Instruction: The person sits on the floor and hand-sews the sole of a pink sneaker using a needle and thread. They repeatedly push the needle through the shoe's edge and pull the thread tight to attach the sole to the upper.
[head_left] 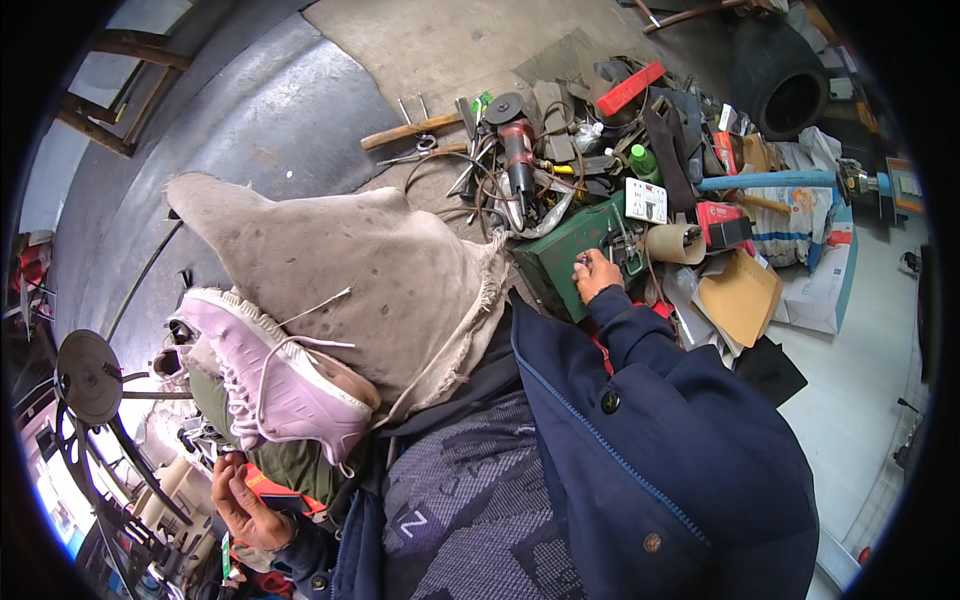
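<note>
My right hand (597, 275) reaches to the green metal box (567, 255). Its fingers are closed in a pinch over the box; whatever small thing they hold is too small to name. A beige, frayed cloth (350, 270) covers my lap, and a pale pink sneaker (275, 380) with white laces lies on it, tilted, with one lace end trailing over the cloth. Below the shoe, at the lower left, my left hand (245, 505) is held palm up. Its fingers are bent but apart, and nothing shows in them. Neither hand touches the sneaker.
Beyond the box lies a heap of tools: an angle grinder (517, 155), scissors (422, 147), a wooden-handled hammer (410, 131), a red block (630, 88). A white power socket (646, 200) and brown envelope (740, 297) sit rightward. At left stands a black metal machine (90, 378) with a round disc.
</note>
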